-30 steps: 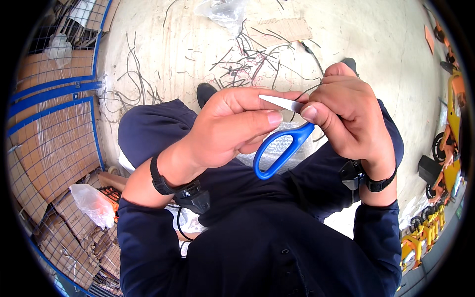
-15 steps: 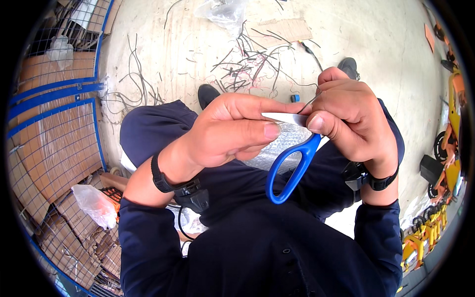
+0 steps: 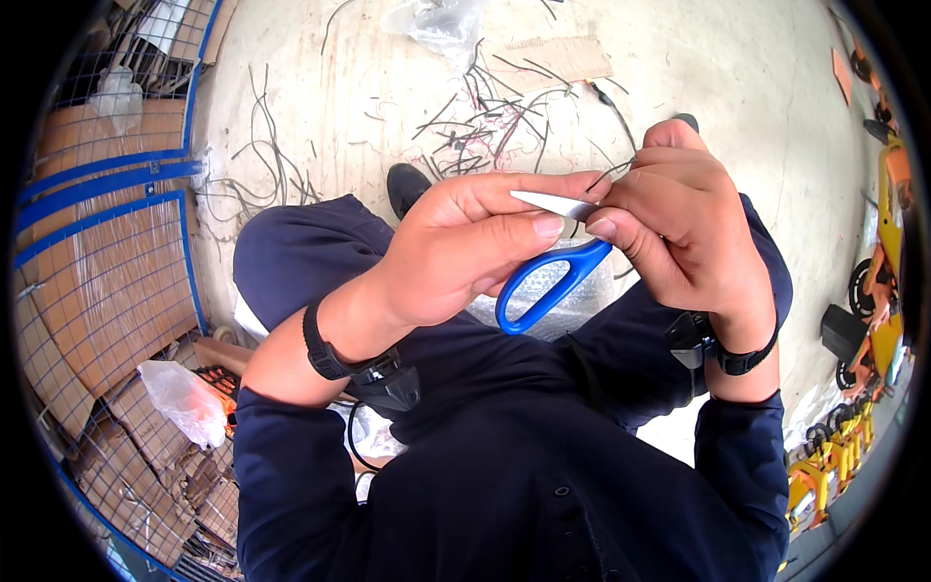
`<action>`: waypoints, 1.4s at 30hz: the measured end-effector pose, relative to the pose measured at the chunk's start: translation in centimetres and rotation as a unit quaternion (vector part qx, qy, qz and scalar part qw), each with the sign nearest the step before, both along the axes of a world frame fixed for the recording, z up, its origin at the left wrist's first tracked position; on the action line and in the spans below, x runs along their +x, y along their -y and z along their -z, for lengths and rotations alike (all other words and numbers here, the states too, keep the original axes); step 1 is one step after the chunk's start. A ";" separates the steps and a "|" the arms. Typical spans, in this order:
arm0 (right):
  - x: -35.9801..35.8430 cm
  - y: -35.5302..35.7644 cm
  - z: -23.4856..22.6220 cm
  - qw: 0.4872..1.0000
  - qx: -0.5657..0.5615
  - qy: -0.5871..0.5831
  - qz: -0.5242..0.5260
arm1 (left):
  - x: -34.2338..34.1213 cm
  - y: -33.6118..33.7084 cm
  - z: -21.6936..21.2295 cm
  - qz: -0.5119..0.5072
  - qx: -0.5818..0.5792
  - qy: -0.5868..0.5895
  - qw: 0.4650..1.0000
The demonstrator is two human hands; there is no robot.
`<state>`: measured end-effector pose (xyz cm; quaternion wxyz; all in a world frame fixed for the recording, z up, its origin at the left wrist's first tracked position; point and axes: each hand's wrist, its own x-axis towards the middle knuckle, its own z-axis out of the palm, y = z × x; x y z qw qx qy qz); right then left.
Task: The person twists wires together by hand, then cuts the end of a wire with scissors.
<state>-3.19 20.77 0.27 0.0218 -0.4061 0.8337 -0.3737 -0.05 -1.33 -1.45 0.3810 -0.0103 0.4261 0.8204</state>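
Note:
Blue-handled scissors (image 3: 560,284) hang from my right hand (image 3: 684,218), which is closed round them near the pivot. Their pointed blade lies to the left across a thin dark cable (image 3: 611,176). The handle loop slants down and to the left. The cable also runs into my right fingers, and the part inside that hand is hidden. My left hand (image 3: 465,242) is closed about the cable end beside the blade, with index fingertip at the cable and thumb below the blade. Its lower fingers are curled and partly hidden.
Dark cable scraps (image 3: 485,131) and reddish wire bits litter the floor ahead, near a cardboard piece (image 3: 548,64) and clear plastic (image 3: 436,27). Bubble wrap (image 3: 553,301) lies between my legs. A blue mesh cage (image 3: 112,184) stands left; yellow wheeled equipment (image 3: 892,209) stands right.
The scissors' handle has swung up and left, and the blade now tilts more steeply toward its tip. My left hand has shifted slightly up and right along the cable.

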 end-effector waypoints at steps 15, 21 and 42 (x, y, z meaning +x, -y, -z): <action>-0.1 0.5 0.3 0.999 -0.028 0.004 0.033 | 0.1 0.1 0.3 -0.015 0.011 0.004 1.000; -0.8 0.2 0.2 0.999 -0.014 0.002 0.050 | 0.3 0.3 0.4 -0.049 0.009 -0.024 0.998; -0.2 0.6 -0.1 0.998 -0.039 0.056 0.013 | 0.4 -0.1 0.1 -0.064 0.003 -0.079 0.995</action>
